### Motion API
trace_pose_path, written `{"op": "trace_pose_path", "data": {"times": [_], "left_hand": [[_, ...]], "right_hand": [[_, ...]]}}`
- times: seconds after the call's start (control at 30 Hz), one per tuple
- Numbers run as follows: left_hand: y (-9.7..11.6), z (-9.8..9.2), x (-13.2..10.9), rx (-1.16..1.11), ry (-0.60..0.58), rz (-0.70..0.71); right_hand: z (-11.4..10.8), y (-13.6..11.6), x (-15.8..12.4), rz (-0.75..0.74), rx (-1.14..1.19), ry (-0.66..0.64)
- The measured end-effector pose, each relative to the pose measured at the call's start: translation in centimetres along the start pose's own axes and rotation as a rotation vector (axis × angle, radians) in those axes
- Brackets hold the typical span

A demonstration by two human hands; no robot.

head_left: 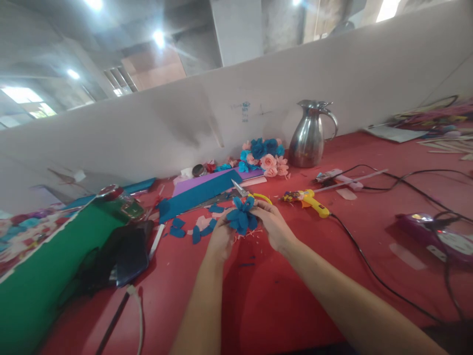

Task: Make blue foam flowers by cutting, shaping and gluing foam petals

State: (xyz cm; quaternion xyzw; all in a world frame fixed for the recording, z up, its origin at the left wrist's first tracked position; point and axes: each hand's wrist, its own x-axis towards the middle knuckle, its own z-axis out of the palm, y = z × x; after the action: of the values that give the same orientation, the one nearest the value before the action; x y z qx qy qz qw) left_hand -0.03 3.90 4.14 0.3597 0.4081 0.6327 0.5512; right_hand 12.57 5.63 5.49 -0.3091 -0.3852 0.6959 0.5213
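While both hands meet above the red surface (258,296), left hand (221,239) and right hand (273,224) pinch one blue paper flower (242,217); yellow glue gun (308,199) lies near.

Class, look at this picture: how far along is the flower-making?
Done: a cluster of finished blue and pink flowers sits by the steel jug. In hand: the left hand and right hand both grip a blue flower. Left: loose blue petals and a blue sheet lie unused, so probably more remains.
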Motion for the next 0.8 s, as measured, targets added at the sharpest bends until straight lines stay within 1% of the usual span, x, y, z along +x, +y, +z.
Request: {"op": "trace_pose_path", "data": {"times": [0.1,0.37,0.57,0.8], "left_hand": [[-0.08,-0.16,-0.01,0.004,-0.028,0.002],[0.17,0.07,-0.1,-0.013,0.045,-0.012],[0.02,-0.06,0.02,0.0,0.002,-0.007],[0.05,0.07,0.08,-0.004,0.025,-0.025]], "right_hand": [[-0.06,0.12,0.08,-0.017,0.011,0.003],[-0.06,0.34,0.05,0.027,0.022,-0.006],[0.04,0.13,0.01,0.033,0.026,0.002],[-0.14,0.57,0.22,0.034,0.008,0.0]]}}
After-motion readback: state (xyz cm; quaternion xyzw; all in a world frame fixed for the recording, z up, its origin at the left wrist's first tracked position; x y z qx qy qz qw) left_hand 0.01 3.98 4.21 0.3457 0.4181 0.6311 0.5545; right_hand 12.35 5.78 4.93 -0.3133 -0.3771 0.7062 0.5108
